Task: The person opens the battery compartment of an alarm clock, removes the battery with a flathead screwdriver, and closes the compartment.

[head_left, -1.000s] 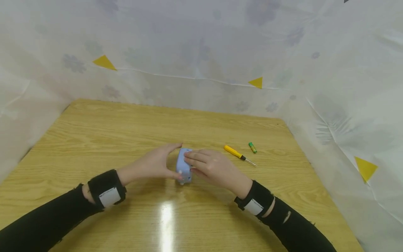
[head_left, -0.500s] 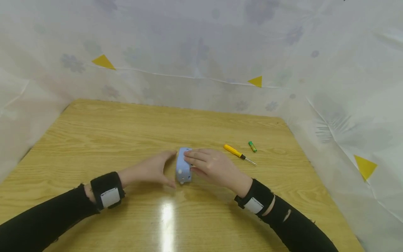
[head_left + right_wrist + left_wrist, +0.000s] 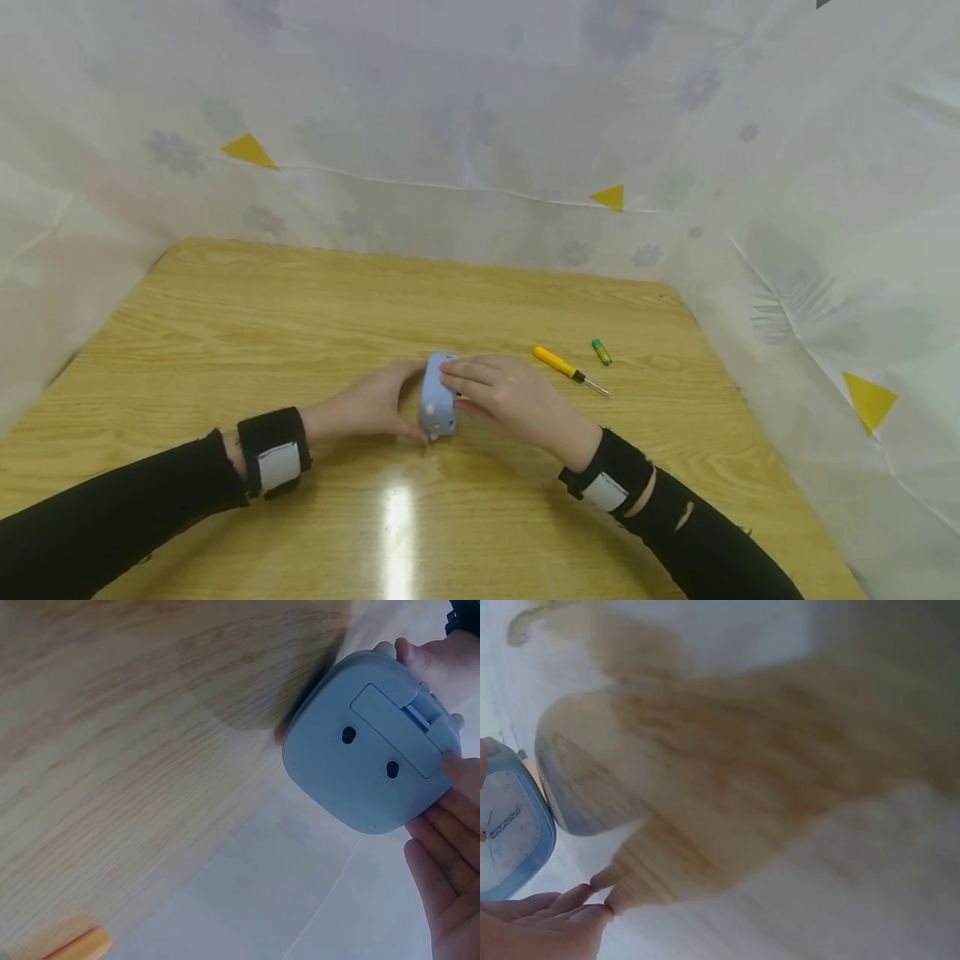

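Observation:
A pale blue alarm clock (image 3: pixel 437 396) stands on the table between both hands. Its dial (image 3: pixel 510 825) shows in the left wrist view; the right wrist view shows its back (image 3: pixel 337 765) with a battery cover and two dark knobs. My right hand (image 3: pixel 517 404) holds the clock, thumb on the back and fingers along its top edge. My left hand (image 3: pixel 367 404) spreads around the other side, thumb near the closer end and fingers by the far end. Whether the left fingertips press on the clock is hard to tell.
Right of the hands lies a screwdriver (image 3: pixel 558 362) with a yellow handle, its shaft angled toward the right. Beyond it is a small green battery (image 3: pixel 602 352). A pale patterned sheet (image 3: pixel 465 125) surrounds the wooden table (image 3: pixel 300 292) at the back and sides.
My left hand first drew away from the clock to the left, then came back to its side. The right hand and the clock stay almost still.

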